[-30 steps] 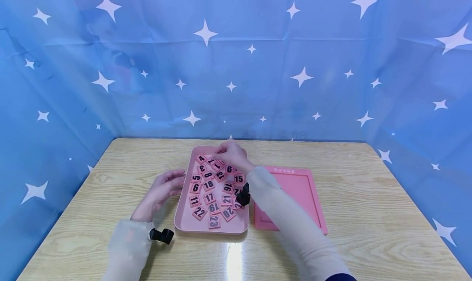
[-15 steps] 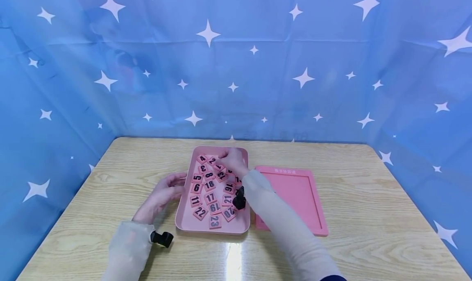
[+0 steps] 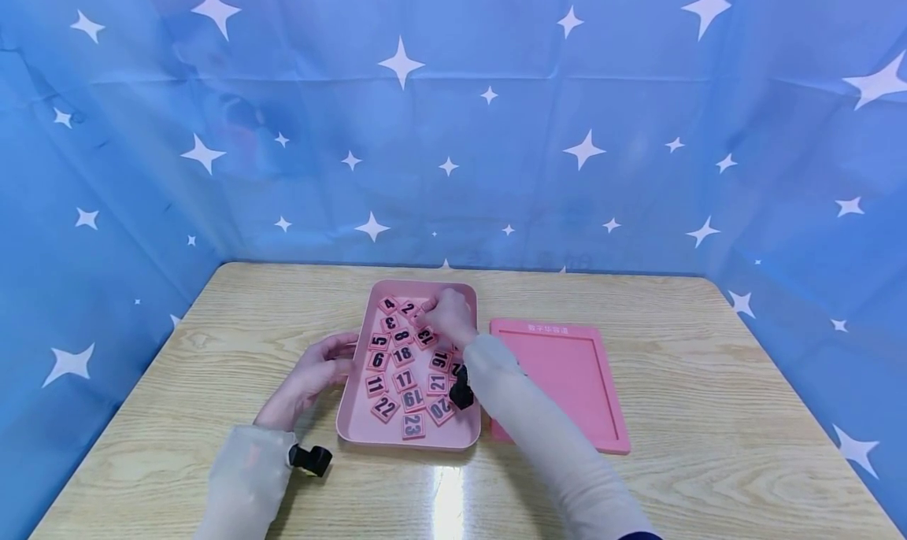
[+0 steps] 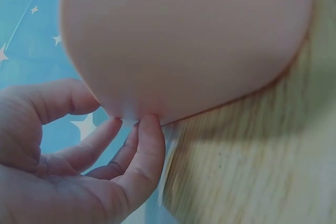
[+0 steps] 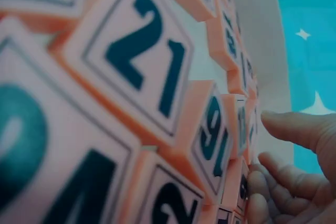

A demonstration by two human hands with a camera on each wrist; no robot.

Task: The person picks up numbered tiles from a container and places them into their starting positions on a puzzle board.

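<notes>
Numbered pink square tiles lie loose in a shallow pink tray (image 3: 354, 427), among them the 2 tile (image 3: 408, 309), the 13 tile (image 3: 426, 338) and the 23 tile (image 3: 413, 427). My right hand (image 3: 450, 318) is low over the tray's far right part, hiding several tiles. In the right wrist view its thumb (image 5: 294, 128) stands apart from the fingers, beside the tiles beyond the 21 tile (image 5: 149, 59); no tile shows between them. My left hand (image 3: 316, 371) touches the tray's left side; in the left wrist view its fingertips (image 4: 150, 124) rest against the outer wall.
A pink frame board (image 3: 560, 367) with a raised border lies right of the tray, partly under my right forearm. Both stand on a wood-grain table (image 3: 708, 414). A blue star-patterned curtain (image 3: 496, 194) hangs behind and at both sides.
My right hand has moved slightly nearer and to the right over the tiles. The 2 tile is uncovered, while the 1 tile is now mostly hidden. My left hand stays at the tray.
</notes>
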